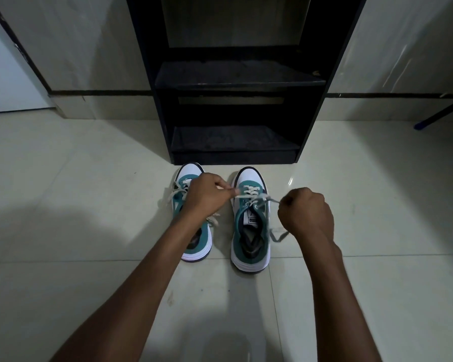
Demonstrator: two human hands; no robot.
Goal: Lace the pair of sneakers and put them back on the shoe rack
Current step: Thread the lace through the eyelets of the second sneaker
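Two teal and white sneakers stand side by side on the floor, toes towards the black shoe rack (236, 82). My left hand (204, 195) hovers over the left sneaker (195, 246) and pinches one end of the right sneaker's white lace (251, 195). My right hand (307, 212), closed in a fist to the right of the right sneaker (250, 231), pulls the other end sideways. The lace is taut across the lower eyelets. A loose lace end lies on the floor under my right hand. The left sneaker's lace hangs loose beside it.
The rack's two lower shelves (234, 143) hold nothing and open just beyond the sneaker toes. Pale glossy floor tiles (89, 192) surround the shoes. A dark bar with a blue tip (426, 122) slants down at the far right. A white door (8, 74) is at the left.
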